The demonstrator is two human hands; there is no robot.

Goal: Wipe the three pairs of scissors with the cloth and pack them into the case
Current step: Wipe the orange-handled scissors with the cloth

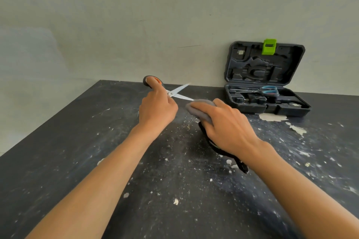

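Head view, nearest first: a dark, matte table [77,170] is seen, scuffed and strewn with pale flakes and chips of paint or plaster. Under the right wrist a pair of black-handled scissors [217,147] lies flat on that surface, mostly hidden by the arm, so whether it has been wiped cannot be told.

Further out, the right hand [227,122] is curled round a soft, bunched grey cloth [200,108], which is pressed against the lower blade of the open scissors [179,93]. These orange-and-black-handled scissors are held just above the table by the left hand [157,106], a finger passed through one handle loop and the rest of the grip closed on the handles. The blades are bright, smooth steel, spread in a narrow V.

The second pair is judged to be mid-wipe. The next move would call for the cloth to be drawn along each blade away from the edge, then for the blades to be closed before packing.

Farthest back, against the pale wall, the hard moulded plastic case [287,110] stands open, its lid upright with a green latch [269,46]. Blue-handled scissors [269,91] are already laid in its tray.
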